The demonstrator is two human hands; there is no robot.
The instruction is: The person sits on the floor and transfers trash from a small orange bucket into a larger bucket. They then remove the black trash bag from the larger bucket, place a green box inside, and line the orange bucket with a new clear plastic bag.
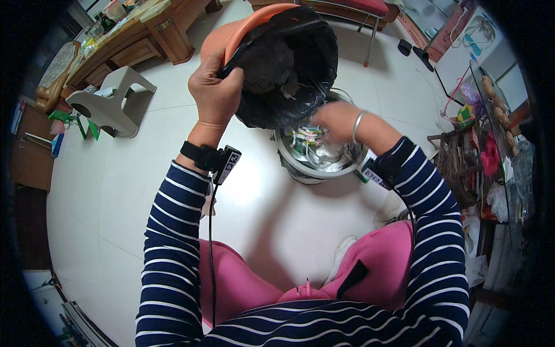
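Note:
My left hand (217, 86) grips the rim of an orange plastic bucket (230, 32), fingers outside and thumb over a black plastic bag (318, 47) that lines it. The bucket is raised and tilted, its mouth towards me; a dark mass and a small pale scrap show inside. Below it on the floor stands a round grey-rimmed bin (303, 170) with mixed rubbish (323, 152), some of it clear plastic. My right hand (336, 122), blurred, is over that bin, close to the bag's lower edge; its fingers are partly hidden, so whether it holds anything cannot be told.
A pale plastic stool (121, 97) and a carved wooden desk (143, 47) stand at the upper left. A red-seated metal chair (366, 8) is at the top, with black slippers (414, 54) beyond it. At the right is a glass-topped table (498, 130) with bags around it.

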